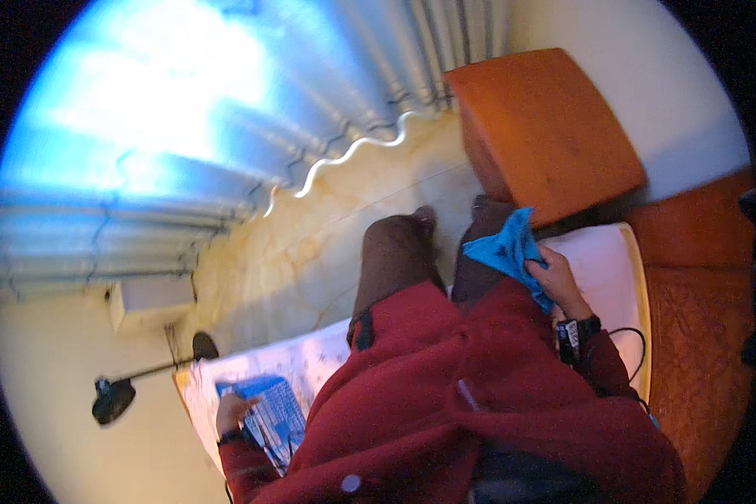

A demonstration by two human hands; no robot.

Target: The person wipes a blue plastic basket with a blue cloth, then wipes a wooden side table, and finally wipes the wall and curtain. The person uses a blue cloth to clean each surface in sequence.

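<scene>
A crumpled blue cloth (pixel 507 246) is gripped in my right hand (pixel 557 280), above my right thigh. My left hand (pixel 232 412) lies on a blue printed packet or box (pixel 277 403) at the lower left; the blur does not show whether its fingers grip it. The packet bears writing and rests on a white patterned bed sheet (pixel 252 365). Both wrists wear dark bands, and a small device with a cable is at the right one.
A brown wooden bedside cabinet (pixel 548 126) stands beyond the bed's right end, beside a carved wooden headboard (pixel 699 327). Long curtains (pixel 290 126) hang over a marble-like floor (pixel 277 264). A black lamp (pixel 114 400) and a white box (pixel 154 299) are at the left.
</scene>
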